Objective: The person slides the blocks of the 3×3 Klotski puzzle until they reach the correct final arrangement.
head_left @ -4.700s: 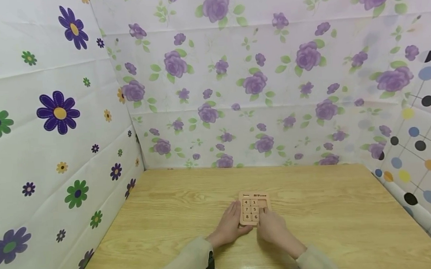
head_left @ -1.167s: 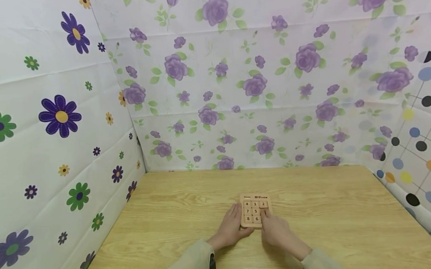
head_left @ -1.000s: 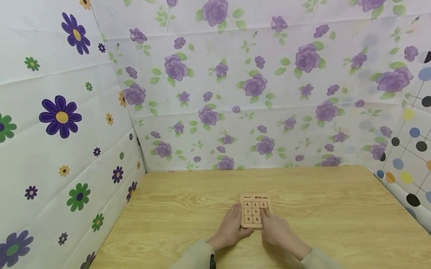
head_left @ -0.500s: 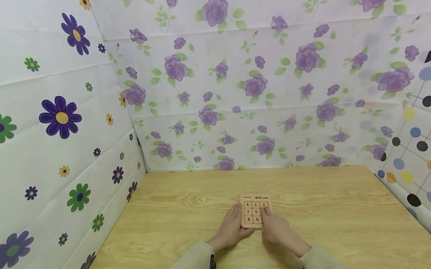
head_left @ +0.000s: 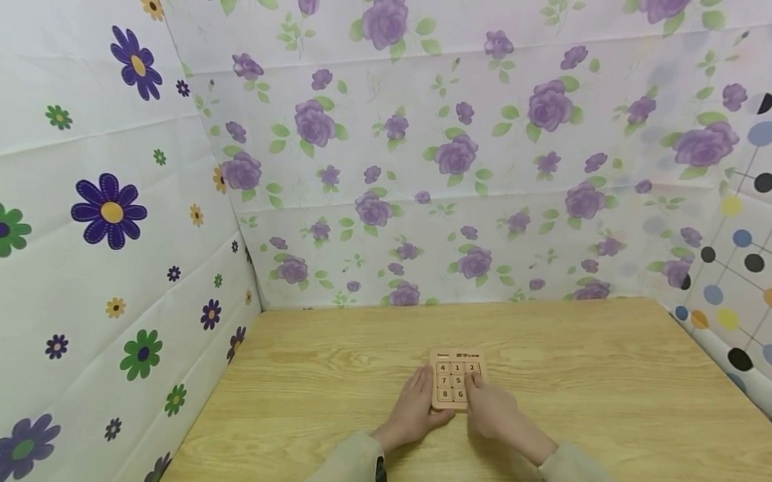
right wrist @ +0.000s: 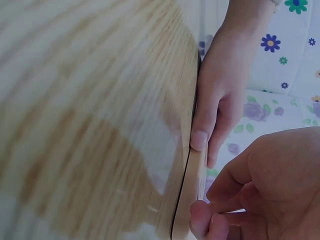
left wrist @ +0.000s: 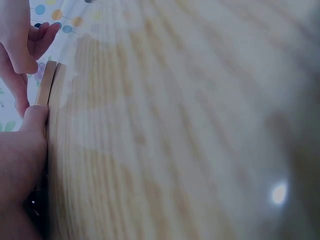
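Note:
A wooden number sliding puzzle lies flat on the table. Tiles 4, 1 and 2 fill its top row; 7 and 5, then 8 and 6, show below. My left hand holds the puzzle by its near left corner, fingers along the left side and thumb at the near edge, as the right wrist view also shows. Fingertips of my right hand touch the right column just below the 2 and cover the squares there. In the right wrist view, the other fingers of that right hand are bent loosely by the puzzle's edge.
The wood-grain table spreads around the puzzle on every side. Behind it hangs a purple-flowered cloth, with a daisy-patterned cloth on the left and a dotted one on the right.
The top right square was vacant 4.7 seconds ago; tile 2 now sits there. My right fingertips have shifted slightly over the right column. My left hand keeps its place.

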`<state>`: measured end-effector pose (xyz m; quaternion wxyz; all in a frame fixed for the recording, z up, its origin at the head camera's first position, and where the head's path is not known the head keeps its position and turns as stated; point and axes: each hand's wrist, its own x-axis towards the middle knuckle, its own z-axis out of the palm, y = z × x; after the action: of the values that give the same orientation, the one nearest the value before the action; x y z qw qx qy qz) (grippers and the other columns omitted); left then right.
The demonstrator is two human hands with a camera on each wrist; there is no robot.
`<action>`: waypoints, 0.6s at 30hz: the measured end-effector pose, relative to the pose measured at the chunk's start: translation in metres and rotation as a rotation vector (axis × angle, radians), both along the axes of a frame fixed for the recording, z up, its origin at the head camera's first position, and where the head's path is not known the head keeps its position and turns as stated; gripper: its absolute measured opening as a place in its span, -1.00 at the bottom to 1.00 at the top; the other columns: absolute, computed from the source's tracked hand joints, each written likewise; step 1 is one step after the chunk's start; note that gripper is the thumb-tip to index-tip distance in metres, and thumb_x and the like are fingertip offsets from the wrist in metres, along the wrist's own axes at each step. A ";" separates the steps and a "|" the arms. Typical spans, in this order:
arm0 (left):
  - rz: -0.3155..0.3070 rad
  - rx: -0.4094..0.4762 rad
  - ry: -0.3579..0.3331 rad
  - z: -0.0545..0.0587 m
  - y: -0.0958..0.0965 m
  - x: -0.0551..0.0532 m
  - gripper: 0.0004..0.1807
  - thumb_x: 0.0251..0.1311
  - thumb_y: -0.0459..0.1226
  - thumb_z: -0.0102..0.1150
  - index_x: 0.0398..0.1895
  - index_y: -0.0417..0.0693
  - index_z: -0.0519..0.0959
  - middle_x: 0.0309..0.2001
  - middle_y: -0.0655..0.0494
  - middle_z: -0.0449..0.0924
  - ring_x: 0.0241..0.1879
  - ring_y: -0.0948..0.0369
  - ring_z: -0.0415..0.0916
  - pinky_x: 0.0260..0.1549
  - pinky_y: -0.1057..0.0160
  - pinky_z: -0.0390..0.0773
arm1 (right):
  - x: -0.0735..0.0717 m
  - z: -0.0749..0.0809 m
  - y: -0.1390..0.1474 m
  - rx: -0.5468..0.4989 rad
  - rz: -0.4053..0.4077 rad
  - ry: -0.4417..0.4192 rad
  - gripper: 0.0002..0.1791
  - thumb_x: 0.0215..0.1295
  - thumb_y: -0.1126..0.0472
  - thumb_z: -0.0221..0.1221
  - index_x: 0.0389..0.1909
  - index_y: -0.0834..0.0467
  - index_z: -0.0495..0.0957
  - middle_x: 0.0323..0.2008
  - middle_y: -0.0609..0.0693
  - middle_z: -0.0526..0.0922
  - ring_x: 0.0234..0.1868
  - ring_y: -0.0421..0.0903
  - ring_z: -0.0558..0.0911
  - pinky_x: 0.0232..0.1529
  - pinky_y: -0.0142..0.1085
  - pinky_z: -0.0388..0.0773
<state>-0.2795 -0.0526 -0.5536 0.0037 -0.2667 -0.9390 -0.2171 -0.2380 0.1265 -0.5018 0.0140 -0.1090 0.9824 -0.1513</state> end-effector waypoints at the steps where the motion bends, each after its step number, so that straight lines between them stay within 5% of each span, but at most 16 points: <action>1: 0.000 -0.001 0.004 -0.001 0.000 0.000 0.06 0.26 0.18 0.07 0.48 -0.41 -0.10 0.50 -0.31 -0.06 0.51 -0.12 -0.08 0.48 -0.04 0.02 | 0.001 0.000 -0.001 0.004 0.007 0.001 -0.40 0.29 0.29 0.03 0.34 0.41 0.25 0.35 0.39 0.29 -0.62 -0.11 0.39 -0.74 -0.37 0.26; 10: -0.003 -0.024 0.037 0.000 0.000 -0.001 0.05 0.25 0.18 0.08 0.47 -0.43 -0.07 0.49 -0.33 -0.03 0.50 -0.13 -0.05 0.48 -0.04 0.05 | 0.010 0.002 -0.007 0.010 0.051 0.015 -0.40 0.30 0.22 0.09 0.31 0.40 0.30 0.33 0.37 0.34 -0.67 -0.11 0.39 -0.68 -0.28 0.46; 15: -0.007 -0.037 0.043 0.001 0.000 0.000 0.06 0.25 0.19 0.07 0.47 -0.44 -0.07 0.49 -0.33 -0.03 0.50 -0.13 -0.05 0.48 -0.03 0.05 | 0.015 0.003 -0.010 0.019 0.068 -0.020 -0.41 0.31 0.19 0.08 0.32 0.38 0.31 0.34 0.35 0.34 -0.22 0.12 0.66 -0.48 -0.18 0.63; 18: -0.005 -0.046 0.044 0.001 0.000 0.000 0.07 0.25 0.21 0.05 0.47 -0.44 -0.06 0.49 -0.32 -0.02 0.50 -0.13 -0.04 0.48 -0.02 0.06 | 0.017 0.003 -0.012 0.022 0.086 -0.013 -0.42 0.32 0.19 0.07 0.30 0.39 0.34 0.31 0.35 0.37 0.11 0.26 0.58 -0.14 0.02 0.67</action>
<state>-0.2790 -0.0527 -0.5523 0.0178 -0.2739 -0.9427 -0.1894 -0.2210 0.1145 -0.4984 0.0281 -0.1498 0.9783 -0.1407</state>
